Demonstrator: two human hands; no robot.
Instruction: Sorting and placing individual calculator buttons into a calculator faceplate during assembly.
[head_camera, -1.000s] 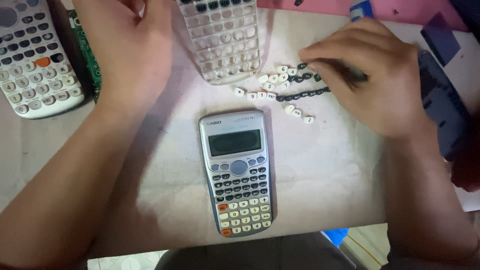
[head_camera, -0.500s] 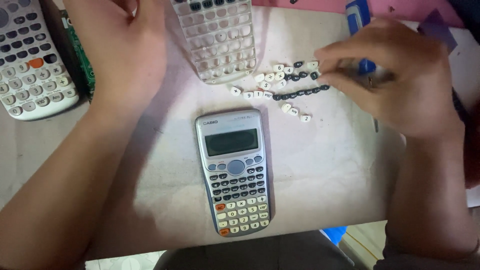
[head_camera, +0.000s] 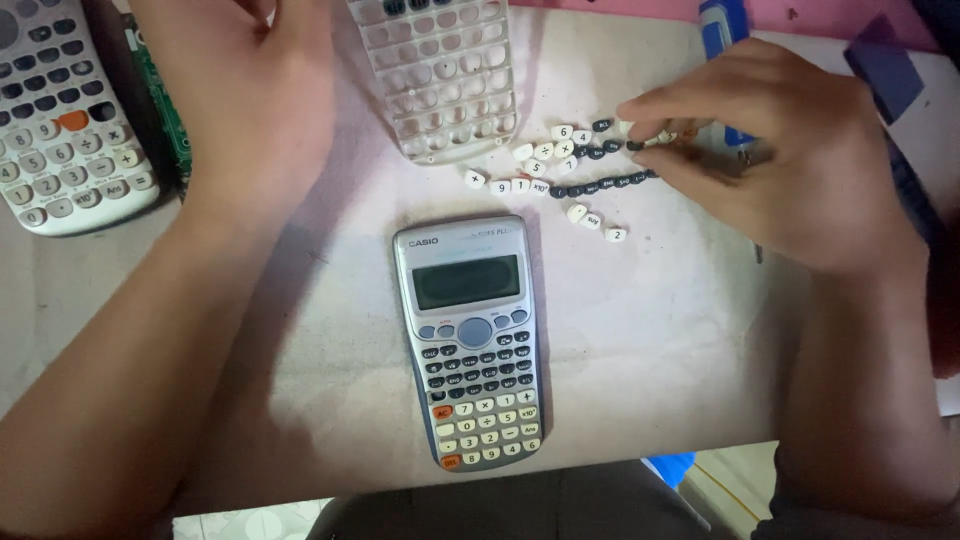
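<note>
- The right hand (head_camera: 790, 160) pinches a small dark key (head_camera: 634, 145) between thumb and fingertips, above the scattered keys (head_camera: 560, 170) on the pale mat (head_camera: 650, 350).
- The loose keys, white and black, lie in rows just right of the empty key frame (head_camera: 445, 75) at the top edge.
- The left hand (head_camera: 250, 90) rests on the mat left of the frame; fingers run out of view, so its grip cannot be told.
- A whole grey calculator (head_camera: 475, 340) lies centre, upright, apart from both hands.
- A second calculator (head_camera: 60, 130) sits far left beside a green circuit board (head_camera: 165, 120).
- A blue object (head_camera: 722, 30) lies behind the right hand.
</note>
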